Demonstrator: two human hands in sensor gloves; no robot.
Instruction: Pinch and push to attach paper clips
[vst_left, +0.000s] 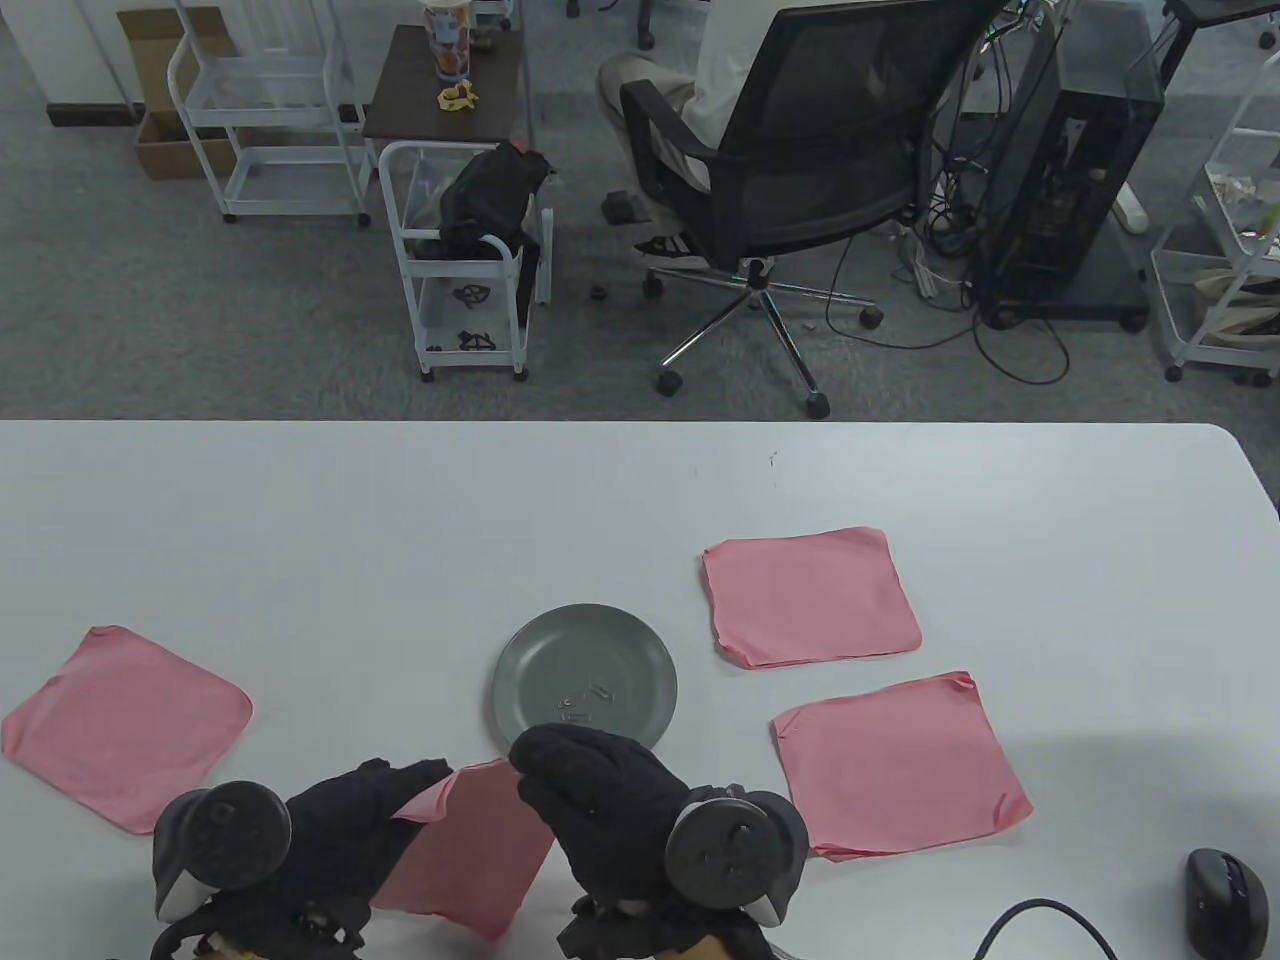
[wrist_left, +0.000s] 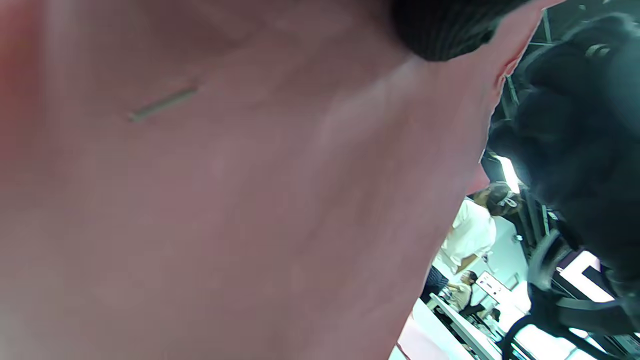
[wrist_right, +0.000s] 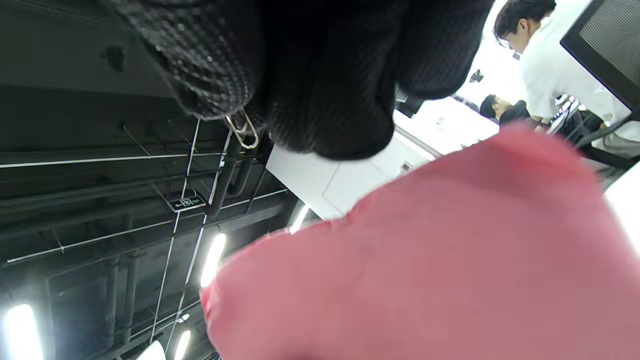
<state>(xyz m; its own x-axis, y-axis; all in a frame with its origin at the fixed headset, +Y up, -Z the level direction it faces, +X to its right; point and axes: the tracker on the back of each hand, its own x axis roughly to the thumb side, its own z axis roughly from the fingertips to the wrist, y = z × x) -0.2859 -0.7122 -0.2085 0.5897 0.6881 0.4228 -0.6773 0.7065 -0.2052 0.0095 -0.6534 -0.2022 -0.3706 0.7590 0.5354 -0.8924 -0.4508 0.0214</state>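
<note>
A pink cloth is lifted off the table near its front edge. My left hand grips the cloth's left corner; in the left wrist view the pink cloth fills the frame, with a thin metal sliver showing on it. My right hand hovers at the cloth's upper right edge. In the right wrist view its fingers pinch a silver paper clip above the pink cloth. The grey plate just beyond my hands holds a few more paper clips.
Three other pink cloths lie flat: far left, right and lower right. A black mouse and its cable sit at the front right corner. Beyond the table are an office chair with a seated person and white carts.
</note>
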